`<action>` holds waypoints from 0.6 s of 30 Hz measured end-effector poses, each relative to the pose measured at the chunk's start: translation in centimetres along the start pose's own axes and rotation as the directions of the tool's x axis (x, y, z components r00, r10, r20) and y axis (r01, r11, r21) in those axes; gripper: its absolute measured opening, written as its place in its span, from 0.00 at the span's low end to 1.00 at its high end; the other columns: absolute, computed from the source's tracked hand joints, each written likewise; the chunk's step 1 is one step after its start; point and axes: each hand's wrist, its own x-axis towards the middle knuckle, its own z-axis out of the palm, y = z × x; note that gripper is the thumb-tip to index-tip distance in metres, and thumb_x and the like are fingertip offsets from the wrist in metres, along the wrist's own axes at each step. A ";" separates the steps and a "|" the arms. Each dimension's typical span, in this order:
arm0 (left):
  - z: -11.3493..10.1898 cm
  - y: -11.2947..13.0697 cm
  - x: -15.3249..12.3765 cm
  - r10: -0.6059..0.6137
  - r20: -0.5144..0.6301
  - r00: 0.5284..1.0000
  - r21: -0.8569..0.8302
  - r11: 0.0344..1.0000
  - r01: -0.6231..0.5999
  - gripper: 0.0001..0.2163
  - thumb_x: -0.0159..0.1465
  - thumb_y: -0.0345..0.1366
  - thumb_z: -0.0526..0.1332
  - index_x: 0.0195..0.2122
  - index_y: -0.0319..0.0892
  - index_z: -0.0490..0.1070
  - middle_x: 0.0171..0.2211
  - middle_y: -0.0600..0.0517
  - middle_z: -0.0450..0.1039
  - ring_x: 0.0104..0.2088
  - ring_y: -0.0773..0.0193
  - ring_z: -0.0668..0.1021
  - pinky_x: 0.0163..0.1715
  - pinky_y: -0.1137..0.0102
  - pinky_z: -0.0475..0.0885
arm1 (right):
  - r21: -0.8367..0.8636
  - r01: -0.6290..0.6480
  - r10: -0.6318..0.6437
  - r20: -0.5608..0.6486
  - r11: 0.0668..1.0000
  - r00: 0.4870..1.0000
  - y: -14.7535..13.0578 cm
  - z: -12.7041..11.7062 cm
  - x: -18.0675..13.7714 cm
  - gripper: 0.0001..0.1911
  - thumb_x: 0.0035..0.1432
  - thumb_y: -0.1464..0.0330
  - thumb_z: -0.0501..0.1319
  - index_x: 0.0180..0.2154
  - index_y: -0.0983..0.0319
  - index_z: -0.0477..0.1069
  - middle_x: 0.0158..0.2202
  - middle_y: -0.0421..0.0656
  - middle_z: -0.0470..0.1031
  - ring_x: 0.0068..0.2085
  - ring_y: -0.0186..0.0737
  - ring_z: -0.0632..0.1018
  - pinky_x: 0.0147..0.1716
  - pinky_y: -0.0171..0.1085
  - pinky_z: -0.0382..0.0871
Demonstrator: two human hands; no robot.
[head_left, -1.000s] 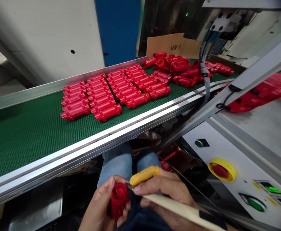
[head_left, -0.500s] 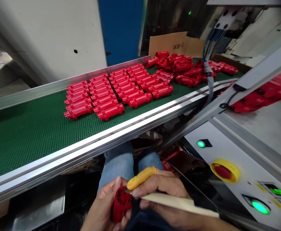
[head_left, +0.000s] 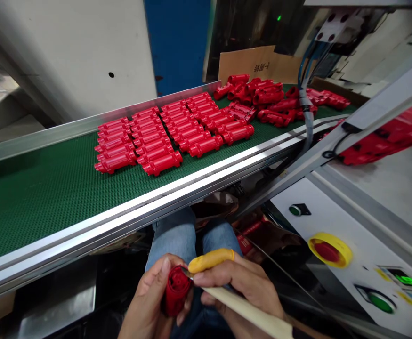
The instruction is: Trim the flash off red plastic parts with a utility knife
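My left hand (head_left: 149, 296) grips a red moulded plastic part (head_left: 176, 291), held upright with its ribbed end facing up. My right hand (head_left: 236, 282) is shut on a trimming knife with a long pale handle (head_left: 248, 311). The small metal blade tip (head_left: 190, 275) touches the upper rim of the red part. A yellow finger cot (head_left: 211, 260) covers my right index finger. Both hands hover above my jeans-clad knees (head_left: 172, 238), below the conveyor's near edge.
A green conveyor belt (head_left: 39, 212) with aluminium rails carries neat rows of red parts (head_left: 156, 143) and a loose heap (head_left: 265, 96). More red parts (head_left: 378, 139) lie at right. A control panel with a red-and-yellow emergency stop (head_left: 327, 251) sits at lower right.
The knife handle has swung to point more steeply down to the right, and the red part has turned slightly in my left hand. The head view has barely shifted since half a second ago.
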 end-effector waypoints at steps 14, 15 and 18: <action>-0.8 0.3 0.3 -0.171 0.012 0.985 0.072 0.983 0.170 0.29 0.54 0.62 0.78 0.27 0.38 0.77 0.16 0.53 0.72 0.13 0.77 0.63 0.14 0.81 0.50 | -0.080 -0.101 0.125 0.392 0.992 0.911 -0.2 -3.1 1.6 0.07 0.78 0.67 0.64 0.51 0.58 0.81 0.50 0.47 0.83 0.47 0.38 0.85 0.52 0.36 0.82; -0.8 0.3 0.4 -0.174 0.016 0.985 0.082 0.982 0.172 0.29 0.55 0.63 0.77 0.27 0.38 0.77 0.16 0.52 0.71 0.13 0.78 0.62 0.15 0.81 0.49 | -0.087 -0.152 0.174 0.394 0.985 0.903 -0.1 -3.2 1.5 0.07 0.77 0.65 0.65 0.50 0.57 0.81 0.50 0.47 0.82 0.46 0.38 0.84 0.51 0.36 0.82; -0.7 0.5 0.4 -0.125 -0.009 0.992 0.126 0.984 0.125 0.28 0.55 0.62 0.78 0.28 0.37 0.80 0.16 0.52 0.72 0.14 0.77 0.63 0.15 0.80 0.47 | 0.094 -0.165 0.129 0.308 0.982 0.943 0.2 -2.8 0.8 0.07 0.74 0.66 0.68 0.51 0.58 0.81 0.49 0.49 0.85 0.49 0.42 0.85 0.52 0.40 0.82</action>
